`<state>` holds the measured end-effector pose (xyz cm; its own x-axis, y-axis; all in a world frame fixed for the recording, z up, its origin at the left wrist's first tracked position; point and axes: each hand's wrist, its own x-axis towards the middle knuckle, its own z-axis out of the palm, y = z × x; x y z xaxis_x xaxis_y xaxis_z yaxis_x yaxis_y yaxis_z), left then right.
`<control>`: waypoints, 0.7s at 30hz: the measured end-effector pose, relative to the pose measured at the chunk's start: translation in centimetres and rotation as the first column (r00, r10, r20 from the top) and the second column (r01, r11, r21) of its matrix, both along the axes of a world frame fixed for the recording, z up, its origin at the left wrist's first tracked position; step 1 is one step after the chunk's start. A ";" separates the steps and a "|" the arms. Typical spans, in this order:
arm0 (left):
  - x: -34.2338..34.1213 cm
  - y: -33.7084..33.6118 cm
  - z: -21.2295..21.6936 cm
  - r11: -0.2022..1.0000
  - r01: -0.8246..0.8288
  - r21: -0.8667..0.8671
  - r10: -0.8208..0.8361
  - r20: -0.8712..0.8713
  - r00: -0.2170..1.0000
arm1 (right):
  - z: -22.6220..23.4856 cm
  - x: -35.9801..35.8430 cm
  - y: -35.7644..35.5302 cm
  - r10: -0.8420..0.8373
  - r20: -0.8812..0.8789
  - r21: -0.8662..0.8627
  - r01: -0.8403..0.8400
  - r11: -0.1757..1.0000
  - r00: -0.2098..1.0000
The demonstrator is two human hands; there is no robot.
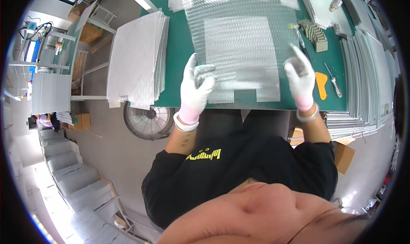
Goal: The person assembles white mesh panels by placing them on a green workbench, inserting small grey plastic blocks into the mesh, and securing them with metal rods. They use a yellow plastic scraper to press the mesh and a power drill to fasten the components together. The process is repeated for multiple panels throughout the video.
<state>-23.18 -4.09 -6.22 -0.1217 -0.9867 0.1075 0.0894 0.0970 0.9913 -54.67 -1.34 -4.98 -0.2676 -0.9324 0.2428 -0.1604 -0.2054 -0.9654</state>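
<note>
Both my hands wear white gloves with pink cuffs. My left hand [195,88] hovers by the left edge of the mesh sheets, fingers apart and nothing visible in them. Across from it, my right hand [300,76] is raised at the right edge, fingers loosely bent and apart, with no object visible in its grasp. Between them a light metal mesh sheet [243,75] with a notch in its near edge lies on the green table [176,73]. A darker, see-through mesh sheet [195,24] overlaps its far part; whether it touches my fingertips cannot be told.
Stacked mesh sheets [136,58] overhang the table's left side. At right are a yellow scraper [321,85], a white-handled pointed tool [336,88], a row of beige blocks [315,35] and upright panels [363,73]. A floor fan [149,121] stands below the table's left edge.
</note>
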 end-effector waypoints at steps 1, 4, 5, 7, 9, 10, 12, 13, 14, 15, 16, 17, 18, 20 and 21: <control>-0.4 0.7 0.0 0.998 -0.052 -0.043 0.059 0.172 0.983 | -0.6 0.6 1.2 -0.011 -0.189 -0.083 -0.005 0.997 0.982; -1.0 1.9 -0.5 0.947 -0.135 -0.291 0.291 0.600 0.745 | -1.2 1.8 3.9 -0.081 -0.384 0.076 0.118 0.990 0.920; -1.2 2.1 -0.7 0.940 -0.143 -0.310 0.312 0.608 0.730 | -1.2 2.1 4.3 -0.081 -0.398 0.100 0.131 0.986 0.914; -1.3 2.4 -1.2 0.955 -0.142 -0.259 0.278 0.626 0.729 | -1.2 2.5 4.8 -0.074 -0.432 0.182 0.168 0.969 0.899; -1.2 2.7 -1.7 0.967 -0.139 -0.214 0.247 0.647 0.722 | -1.4 2.7 5.1 -0.061 -0.474 0.182 0.165 0.969 0.879; -1.1 2.7 -1.9 0.971 -0.138 -0.195 0.234 0.658 0.716 | -1.7 2.7 5.0 -0.041 -0.493 0.215 0.167 0.962 0.869; -0.9 2.6 -2.5 0.975 -0.123 -0.186 0.220 0.699 0.680 | -2.3 2.6 4.9 -0.030 -0.509 0.235 0.172 0.957 0.860; -0.8 2.4 -2.9 0.975 -0.108 -0.195 0.218 0.729 0.649 | -2.7 2.5 4.8 -0.020 -0.515 0.253 0.175 0.951 0.857; -0.7 2.2 -3.2 0.971 -0.089 -0.222 0.229 0.753 0.616 | -3.1 2.5 4.7 -0.027 -0.547 0.216 0.172 0.961 0.837; -0.7 2.0 -3.5 0.973 -0.071 -0.219 0.219 0.782 0.584 | -3.6 2.5 4.5 -0.035 -0.579 0.179 0.169 0.969 0.815; -0.7 1.7 -3.8 0.971 -0.050 -0.234 0.222 0.804 0.551 | -4.0 2.5 4.4 -0.038 -0.602 0.142 0.153 0.978 0.797; -0.7 1.6 -4.1 0.968 -0.030 -0.249 0.228 0.825 0.518 | -4.4 2.6 4.3 -0.046 -0.615 0.144 0.170 0.975 0.787; -0.6 1.5 -4.3 0.968 -0.027 -0.248 0.227 0.832 0.506 | -4.7 2.7 4.2 -0.049 -0.621 0.146 0.176 0.973 0.782; -0.6 1.4 -4.6 0.969 -0.021 -0.246 0.225 0.848 0.480 | -5.2 2.8 4.2 -0.063 -0.650 0.118 0.183 0.976 0.757; -0.6 1.4 -4.7 0.971 -0.022 -0.239 0.220 0.848 0.482 | -5.4 2.8 4.2 -0.075 -0.673 0.090 0.182 0.979 0.736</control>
